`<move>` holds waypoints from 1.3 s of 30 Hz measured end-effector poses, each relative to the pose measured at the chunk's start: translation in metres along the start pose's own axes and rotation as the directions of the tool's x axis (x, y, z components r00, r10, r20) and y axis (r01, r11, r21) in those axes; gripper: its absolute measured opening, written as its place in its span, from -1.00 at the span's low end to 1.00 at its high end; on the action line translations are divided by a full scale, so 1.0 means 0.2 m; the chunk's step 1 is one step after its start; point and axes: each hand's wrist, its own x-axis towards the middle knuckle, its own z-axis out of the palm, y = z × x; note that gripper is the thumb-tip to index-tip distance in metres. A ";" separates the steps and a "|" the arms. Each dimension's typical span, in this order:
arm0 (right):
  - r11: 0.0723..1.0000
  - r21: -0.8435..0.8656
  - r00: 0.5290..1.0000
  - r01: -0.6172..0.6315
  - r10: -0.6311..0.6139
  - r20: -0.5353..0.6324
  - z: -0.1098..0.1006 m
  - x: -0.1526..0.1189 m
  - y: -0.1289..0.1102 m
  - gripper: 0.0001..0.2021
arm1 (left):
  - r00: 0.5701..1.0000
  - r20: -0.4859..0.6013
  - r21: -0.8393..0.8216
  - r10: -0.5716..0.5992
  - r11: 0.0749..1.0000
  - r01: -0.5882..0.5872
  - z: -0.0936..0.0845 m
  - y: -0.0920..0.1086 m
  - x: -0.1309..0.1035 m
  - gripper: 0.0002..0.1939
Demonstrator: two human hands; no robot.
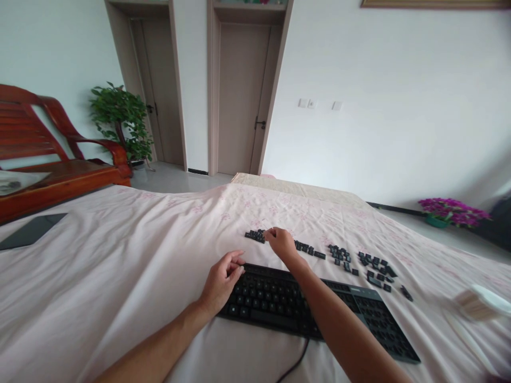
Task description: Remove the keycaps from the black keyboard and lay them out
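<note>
A black keyboard [275,318] lies on the pale flowered cloth, with some of its keys off at the right side. My left hand [223,279] rests at the keyboard's upper left corner, fingers apart and nothing visible in it. Beyond the keyboard, my right hand [280,242] is at a small group of loose keycaps [254,235], its thumb and fingers pinched together. Whatever may be between those fingertips is too small to make out. More loose black keycaps [339,254] lie in clusters to the right of my right hand.
A dark flat object [30,231] lies at the far left of the cloth [139,255]. At the right are a small dark item [406,293] and a blurred white object [483,303]. A black cable [297,363] runs from the keyboard toward me. A wooden bench [59,154] stands left.
</note>
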 end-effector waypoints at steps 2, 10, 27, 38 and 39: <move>0.980 0.182 0.996 0.075 -0.081 0.024 -0.03 -0.06 -0.03 -0.55 | 1.000 0.004 0.013 0.009 1.000 -0.010 0.00 0.01 0.00 -0.64; 0.784 0.553 0.936 0.281 -0.352 0.024 -0.10 -0.36 -0.09 -0.54 | 0.994 0.069 0.140 0.084 0.986 -0.093 0.00 0.02 -0.01 -0.73; 0.691 0.671 0.872 0.269 -0.471 0.136 -0.01 -0.47 -0.09 -0.59 | 0.985 0.105 0.214 0.138 0.964 -0.158 0.00 0.03 -0.01 -0.79; 0.723 0.489 0.820 0.488 -0.571 0.025 -0.06 -0.50 -0.10 -0.63 | 0.988 0.114 0.206 0.105 0.970 -0.127 0.00 0.04 -0.02 -0.81; 0.727 0.487 0.824 0.485 -0.566 0.024 -0.06 -0.50 -0.10 -0.63 | 0.988 0.114 0.205 0.106 0.970 -0.128 0.00 0.04 -0.02 -0.81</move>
